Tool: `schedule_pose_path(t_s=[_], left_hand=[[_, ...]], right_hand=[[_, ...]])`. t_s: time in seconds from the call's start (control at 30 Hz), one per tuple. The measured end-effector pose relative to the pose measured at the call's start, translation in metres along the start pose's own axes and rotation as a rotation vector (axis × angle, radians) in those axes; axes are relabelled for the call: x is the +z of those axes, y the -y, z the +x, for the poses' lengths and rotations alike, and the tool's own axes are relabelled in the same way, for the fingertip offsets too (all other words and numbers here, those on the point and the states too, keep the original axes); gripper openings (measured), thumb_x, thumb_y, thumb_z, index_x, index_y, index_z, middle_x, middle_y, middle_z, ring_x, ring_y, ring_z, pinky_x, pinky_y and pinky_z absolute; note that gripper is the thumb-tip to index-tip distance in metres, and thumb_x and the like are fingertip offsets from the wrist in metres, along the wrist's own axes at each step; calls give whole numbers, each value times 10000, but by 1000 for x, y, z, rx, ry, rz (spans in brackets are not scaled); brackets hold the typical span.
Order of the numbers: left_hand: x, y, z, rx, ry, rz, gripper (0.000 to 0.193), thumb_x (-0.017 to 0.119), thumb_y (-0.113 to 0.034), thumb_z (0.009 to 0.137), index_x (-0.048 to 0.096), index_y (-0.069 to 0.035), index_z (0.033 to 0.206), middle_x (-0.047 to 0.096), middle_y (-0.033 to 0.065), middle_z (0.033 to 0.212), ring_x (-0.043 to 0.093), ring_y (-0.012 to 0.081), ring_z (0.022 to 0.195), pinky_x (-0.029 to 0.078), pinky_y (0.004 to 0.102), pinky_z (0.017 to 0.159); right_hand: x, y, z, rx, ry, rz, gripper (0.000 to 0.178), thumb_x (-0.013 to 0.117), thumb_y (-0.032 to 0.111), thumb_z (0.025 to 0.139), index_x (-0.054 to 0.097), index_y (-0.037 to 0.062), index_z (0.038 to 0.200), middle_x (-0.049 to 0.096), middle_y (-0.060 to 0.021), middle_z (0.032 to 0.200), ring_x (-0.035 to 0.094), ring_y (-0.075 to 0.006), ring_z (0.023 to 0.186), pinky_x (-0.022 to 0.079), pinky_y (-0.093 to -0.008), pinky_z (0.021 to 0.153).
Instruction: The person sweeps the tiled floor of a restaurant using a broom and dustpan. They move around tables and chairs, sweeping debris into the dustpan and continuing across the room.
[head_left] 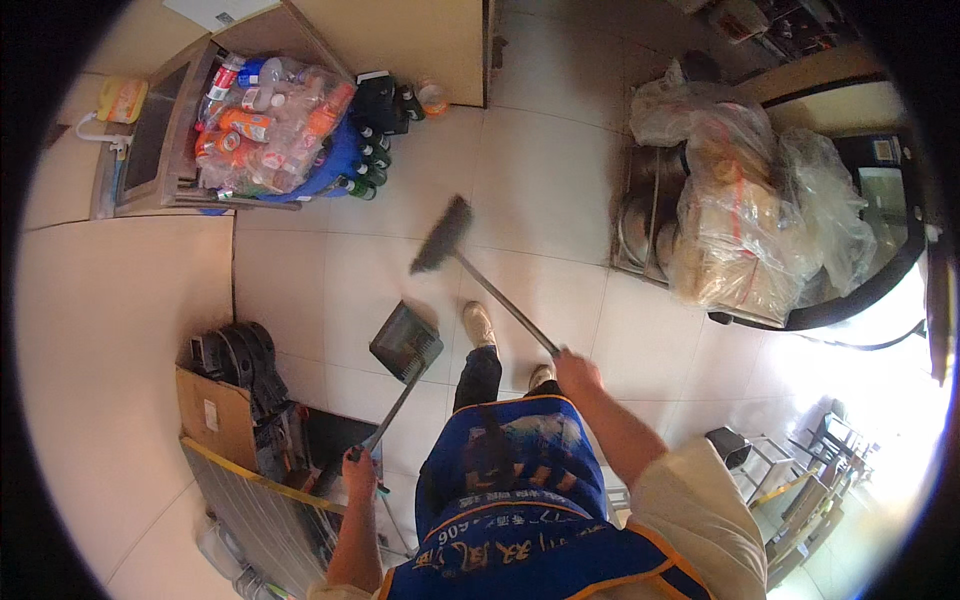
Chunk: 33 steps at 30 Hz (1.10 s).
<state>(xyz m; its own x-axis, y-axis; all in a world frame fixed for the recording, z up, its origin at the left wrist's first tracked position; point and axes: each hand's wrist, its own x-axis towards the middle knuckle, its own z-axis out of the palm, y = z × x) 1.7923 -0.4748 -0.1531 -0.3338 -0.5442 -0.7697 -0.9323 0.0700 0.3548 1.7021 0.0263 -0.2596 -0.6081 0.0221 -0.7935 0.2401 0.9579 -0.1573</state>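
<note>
Well apart, the right hand (578,376) grips the push broom (442,236) and the left hand (361,473) the long-handled dustpan (405,341), both low over the floor tiles (545,190), probably light, stiff-shafted and best held near the handle ends

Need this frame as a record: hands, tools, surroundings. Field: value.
left_hand: left hand closed around the handle of a dark dustpan
right_hand: right hand closed around the handle of a broom
tool_gap: bristle head apart from dustpan
floor: pale tiles
upper_left: clear bag of plastic bottles
upper_right: cardboard box under clear plastic
</note>
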Motion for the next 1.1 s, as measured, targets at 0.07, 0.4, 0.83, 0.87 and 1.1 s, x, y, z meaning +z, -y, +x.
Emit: schedule_pose_path(t_s=[0.07,0.4,0.83,0.87,1.1], left_hand=[[2,-1,-7,25,-4,3,189,579,-178,902,544,-34,1020,597,82,693,544,154,499,449,301,419],[25,-39,-17,-73,-75,101,255,552,-186,931,505,-31,1128,619,107,730,544,157,497,439,306,416],[74,-66,17,-97,-181,215,487,593,-190,930,463,-7,1362,618,151,723,558,219,540,452,410,480],[79,-63,20,-74,-177,242,485,593,-191,929,466,-7,1359,633,151,746,564,219,548,457,408,491],[113,-104,-9,-80,-157,356,364,567,-184,926,509,42,1206,679,164,841,620,204,607,473,362,525]], right_hand=[[-47,44,67,10,-41,106,263,462,246,975,563,45,1113,698,-168,1027,680,-358,972,557,-487,787],[-154,25,221,130,-48,51,271,465,224,955,602,64,1124,701,-166,1041,685,-341,982,555,-481,806],[-53,-141,18,688,-26,448,362,419,354,1005,593,46,1085,667,-267,990,642,-446,972,520,-533,827],[-62,-143,42,562,-122,381,361,419,355,1004,589,45,1076,666,-268,980,640,-454,956,518,-541,818],[-211,-162,292,324,-299,53,296,461,230,958,606,53,1144,632,-202,1082,656,-351,991,555,-469,776]])
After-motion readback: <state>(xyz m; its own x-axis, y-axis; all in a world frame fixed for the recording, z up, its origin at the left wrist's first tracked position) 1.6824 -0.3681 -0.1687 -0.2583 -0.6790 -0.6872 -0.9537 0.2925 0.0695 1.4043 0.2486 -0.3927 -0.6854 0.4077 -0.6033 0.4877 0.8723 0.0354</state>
